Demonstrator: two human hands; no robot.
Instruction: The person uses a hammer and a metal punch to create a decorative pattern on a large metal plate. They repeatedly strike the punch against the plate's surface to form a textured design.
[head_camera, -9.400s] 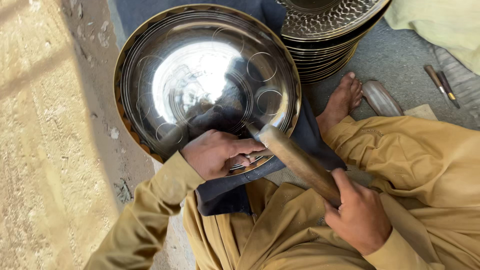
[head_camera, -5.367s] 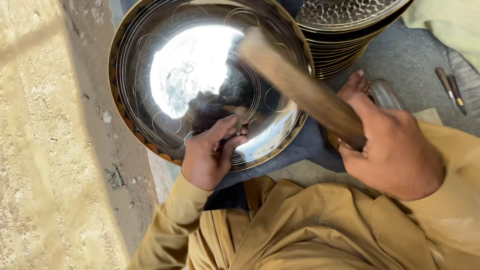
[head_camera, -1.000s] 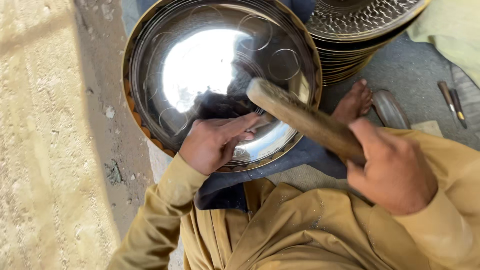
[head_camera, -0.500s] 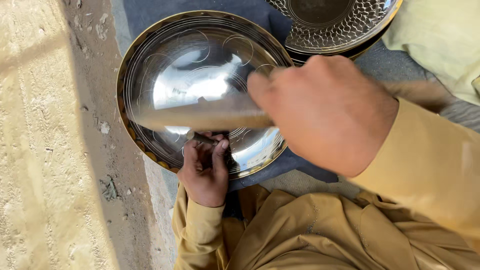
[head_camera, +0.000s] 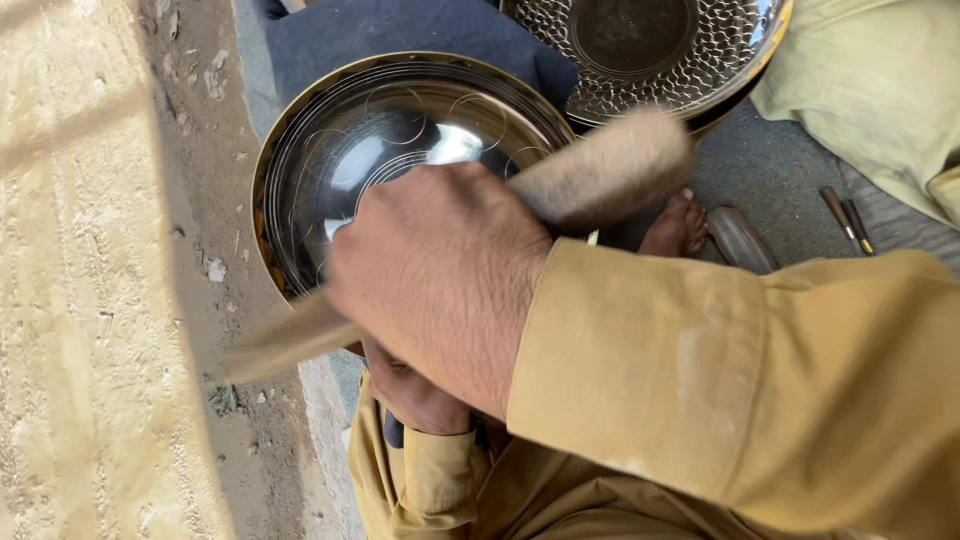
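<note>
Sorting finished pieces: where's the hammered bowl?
In the head view, the hammered bowl sits at the top right, just behind the shiny bowl, left of the pale cloth.

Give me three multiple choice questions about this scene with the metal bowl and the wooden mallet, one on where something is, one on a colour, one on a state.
1. Where does the stack of hammered bowls lie relative to the large shiny metal bowl?
A. Upper right of it
B. Lower left of it
C. Inside it

2. What colour is the sleeve on the right hand's arm?
A. Blue
B. Mustard yellow
C. White

3. In what state is the wooden mallet?
A. Lying on the ground
B. Gripped in the right hand, blurred
C. Snapped in two

Answers: 1 A, the patterned stack sits at the top right edge; 2 B, the cuff and clothing are mustard yellow; 3 B, the right hand's fingers close round its handle.
</note>
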